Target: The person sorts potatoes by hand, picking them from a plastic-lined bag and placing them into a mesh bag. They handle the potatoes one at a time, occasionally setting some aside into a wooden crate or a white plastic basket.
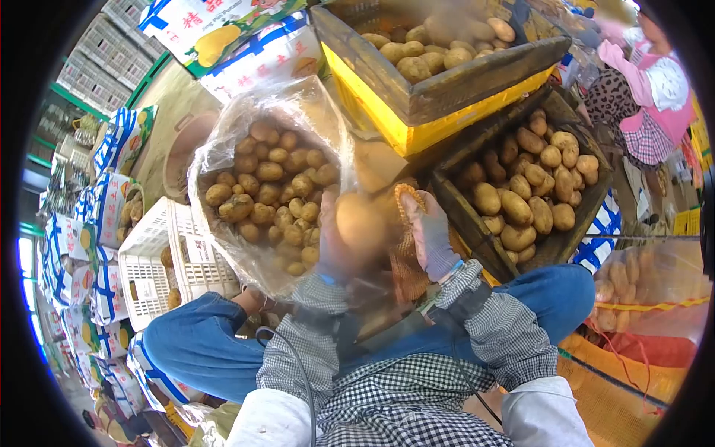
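Note:
My left hand (330,238), in a grey-and-pink work glove, is closed on a large potato (359,221) that looks blurred. Beside it, my right hand (433,237), gloved alike, grips orange netting (407,274), which hangs down in front of my lap. The potato and the netting are side by side between the two hands. Left of my hands stands a crate lined with a clear plastic bag (205,160), with many small potatoes (269,171) inside. At the right, a dark wooden-edged crate (465,223) holds larger potatoes (515,208).
A yellow crate with wooden boards (447,104) and more potatoes stands ahead. White plastic baskets (149,246) are at the left, near stacked printed cartons (112,205). Another person (655,82) sits at the far right. Bagged potatoes (622,287) lie at my right side.

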A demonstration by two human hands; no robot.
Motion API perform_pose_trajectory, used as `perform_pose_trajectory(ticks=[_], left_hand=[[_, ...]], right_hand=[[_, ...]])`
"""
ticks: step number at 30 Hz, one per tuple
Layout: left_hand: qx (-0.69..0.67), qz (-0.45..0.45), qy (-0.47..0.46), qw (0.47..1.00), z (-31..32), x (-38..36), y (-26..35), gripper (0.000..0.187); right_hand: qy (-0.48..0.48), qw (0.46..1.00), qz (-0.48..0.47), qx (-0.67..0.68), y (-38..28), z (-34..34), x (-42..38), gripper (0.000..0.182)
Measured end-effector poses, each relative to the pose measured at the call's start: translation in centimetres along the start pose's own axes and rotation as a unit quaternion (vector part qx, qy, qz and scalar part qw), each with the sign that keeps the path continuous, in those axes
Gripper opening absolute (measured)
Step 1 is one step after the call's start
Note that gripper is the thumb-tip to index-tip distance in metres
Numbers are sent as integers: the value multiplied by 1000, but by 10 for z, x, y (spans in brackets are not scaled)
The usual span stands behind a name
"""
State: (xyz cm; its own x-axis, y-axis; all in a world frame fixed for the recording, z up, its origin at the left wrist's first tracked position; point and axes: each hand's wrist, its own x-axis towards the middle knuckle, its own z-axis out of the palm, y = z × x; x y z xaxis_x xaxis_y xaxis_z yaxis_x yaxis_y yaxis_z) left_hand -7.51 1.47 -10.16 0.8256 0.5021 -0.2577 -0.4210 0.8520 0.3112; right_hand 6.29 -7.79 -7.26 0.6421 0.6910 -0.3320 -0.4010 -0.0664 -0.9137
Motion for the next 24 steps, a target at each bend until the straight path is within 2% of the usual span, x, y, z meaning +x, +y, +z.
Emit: perform_pose_trajectory(ticks=[2, 3, 4, 5, 6, 7, 10, 11, 12, 14, 15, 16, 17, 19, 20, 21, 23, 24], left_hand=[[-24, -20, -2, 1000, -3, -1, 3, 44], [255, 62, -6, 965, -8, -3, 1, 44], [512, 136, -14, 848, -13, -3, -4, 45], [507, 123, -56, 851, -5, -1, -6, 45], [501, 110, -98, 853, 3, 0, -8, 46], [227, 6, -162, 960, 34, -1, -4, 47], [188, -55, -117, 974, 44, -2, -11, 48], [410, 2, -44, 911, 44, -1, -20, 47], [512, 61, -50, 855, 19, 0, -26, 45], [698, 178, -20, 693, -28, 3, -38, 40], [752, 201, -26, 628, -33, 8, -36, 39], [753, 215, -16, 621, -33, 8, -36, 39], [755, 229, -6, 615, -35, 9, -37, 38], [655, 241, 43, 715, -36, 1, -42, 39], [601, 247, 65, 757, -36, -2, -42, 39], [544, 251, 90, 795, -35, -8, -45, 40], [602, 338, 105, 716, -3, -16, -49, 53], [627, 379, 119, 671, 13, -19, -52, 60]], right_hand=[[-28, 997, -2, 69, -12, 7, -8, 28], [-50, 988, 29, 141, -17, 11, -14, 30], [-90, 992, -14, 85, -6, 11, -15, 31], [-129, 989, -61, 27, 5, 11, -15, 32], [-147, 955, -220, -134, 16, 9, -19, 32], [-111, 878, -378, -272, 19, 11, -25, 32], [-75, 967, -207, -128, 50, 10, -19, 31], [-69, 995, -64, -14, 31, 10, -10, 27], [-75, 996, -50, -10, 20, 11, -6, 25], [-88, 996, -17, -2, 8, 11, -8, 21], [-68, 976, -161, -131, 5, 13, -14, 20], [-43, 919, -299, -254, 6, 16, -26, 20], [-18, 830, -418, -369, 10, 17, -37, 20], [-66, 943, -252, -208, 23, 13, -25, 17], [-88, 975, -165, -119, 26, 14, -17, 16], [-56, 989, -118, -64, 28, 11, -12, 16], [8, 998, -33, 51, 23, 11, 3, 16], [9, 998, -55, 38, 23, 10, 0, 16]])
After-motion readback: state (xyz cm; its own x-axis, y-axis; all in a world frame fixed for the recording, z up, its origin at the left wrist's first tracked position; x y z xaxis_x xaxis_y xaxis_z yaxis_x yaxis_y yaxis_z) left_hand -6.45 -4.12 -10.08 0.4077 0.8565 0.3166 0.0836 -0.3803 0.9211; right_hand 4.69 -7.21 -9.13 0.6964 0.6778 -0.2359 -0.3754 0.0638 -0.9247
